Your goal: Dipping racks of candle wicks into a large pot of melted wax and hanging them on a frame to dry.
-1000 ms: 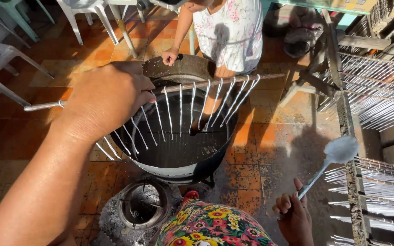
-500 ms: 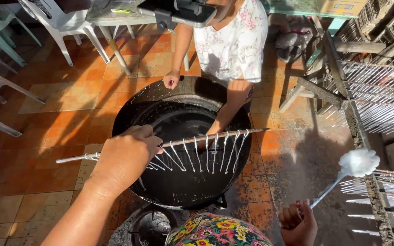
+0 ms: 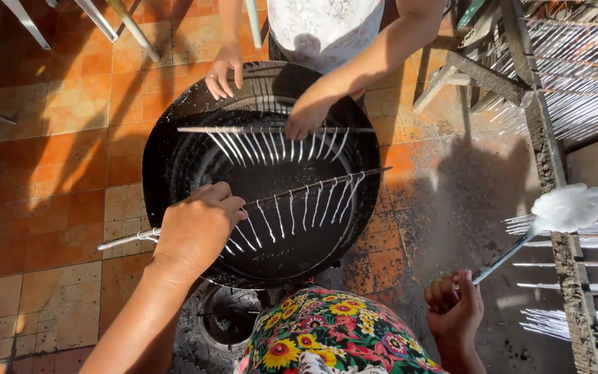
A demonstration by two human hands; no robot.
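The left hand grips a rod of hanging white candles over the black pot. The right hand is closed around a wax-coated ladle.

left hand: arm extended, fingers curled closed | right hand: fisted, low

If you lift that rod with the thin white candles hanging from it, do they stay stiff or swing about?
The candles probably swing; they hang loosely and slant sideways. They look thin, so likely fragile. The rod seems stiff and light, held in the left hand alone.
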